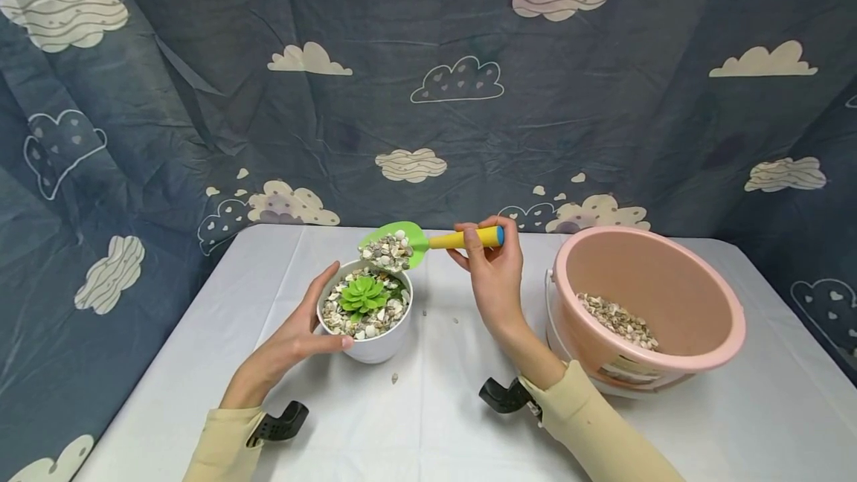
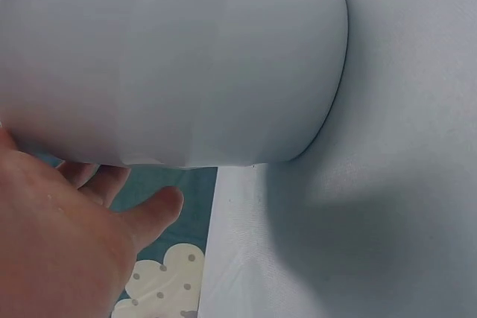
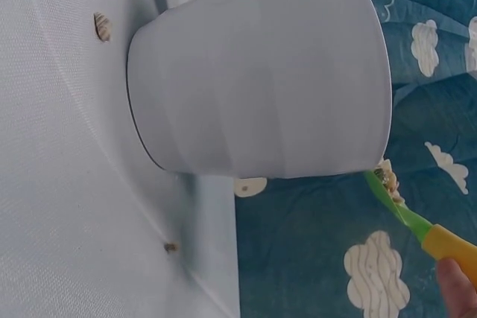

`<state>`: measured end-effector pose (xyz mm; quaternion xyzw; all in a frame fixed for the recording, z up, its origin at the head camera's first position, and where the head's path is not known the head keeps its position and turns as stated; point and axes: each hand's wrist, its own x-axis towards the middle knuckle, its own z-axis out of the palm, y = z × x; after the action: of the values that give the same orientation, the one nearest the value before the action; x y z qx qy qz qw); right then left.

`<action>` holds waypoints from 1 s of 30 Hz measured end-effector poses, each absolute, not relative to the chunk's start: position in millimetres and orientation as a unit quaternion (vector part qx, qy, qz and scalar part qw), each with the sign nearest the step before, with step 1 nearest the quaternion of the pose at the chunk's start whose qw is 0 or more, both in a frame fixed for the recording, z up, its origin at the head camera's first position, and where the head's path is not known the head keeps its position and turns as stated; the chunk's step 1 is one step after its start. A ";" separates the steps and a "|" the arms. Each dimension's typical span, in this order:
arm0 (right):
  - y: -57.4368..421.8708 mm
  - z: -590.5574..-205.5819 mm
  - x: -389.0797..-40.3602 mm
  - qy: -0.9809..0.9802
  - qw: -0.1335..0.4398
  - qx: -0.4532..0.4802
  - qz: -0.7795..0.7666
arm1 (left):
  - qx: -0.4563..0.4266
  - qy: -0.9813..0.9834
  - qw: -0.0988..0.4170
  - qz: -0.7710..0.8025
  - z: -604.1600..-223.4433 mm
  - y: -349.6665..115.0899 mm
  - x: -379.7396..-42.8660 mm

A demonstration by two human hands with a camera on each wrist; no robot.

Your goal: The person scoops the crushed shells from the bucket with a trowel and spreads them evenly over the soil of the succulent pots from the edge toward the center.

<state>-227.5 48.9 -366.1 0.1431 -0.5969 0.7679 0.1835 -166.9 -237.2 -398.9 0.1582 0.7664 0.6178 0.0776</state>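
A white flowerpot [image 1: 376,349] stands on the table, holding a green succulent [image 1: 364,294] ringed by small shells and pebbles. My left hand [image 1: 291,341] grips it from the left, thumb at the front rim and fingers round the far side. In the left wrist view the pot's wall [image 2: 186,57] fills the upper part. My right hand [image 1: 497,281] pinches the yellow handle of a toy trowel [image 1: 418,242] with a green blade. A heap of shells [image 1: 388,251] lies on the blade, at the pot's back right rim. From the right wrist, the trowel's handle [image 3: 447,247] shows beside the pot.
On the right stands a pink bucket [image 1: 733,318] with more shells [image 1: 619,322] in its bottom. A stray shell [image 1: 394,378] lies on the white tablecloth [image 1: 375,437] in front of the pot. A dark cloud-patterned curtain [image 1: 375,125] hangs behind the table.
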 end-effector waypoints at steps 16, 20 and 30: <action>50.6 -364.3 -221.1 -0.604 0.194 0.137 0.760 | 0.149 0.763 0.081 0.623 -399.9 -234.7 -166.4; 51.3 -361.8 -218.2 -0.612 0.203 0.147 0.750 | 0.152 0.761 0.082 0.625 -399.7 -234.2 -166.4; 56.5 -350.3 -209.0 -0.641 0.220 0.159 0.717 | 0.151 0.761 0.085 0.625 -397.6 -233.4 -165.2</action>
<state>-209.0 56.5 -350.3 0.1593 -0.6415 0.7175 0.2199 -165.2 -233.4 -397.6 0.1507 0.7608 0.6255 0.0848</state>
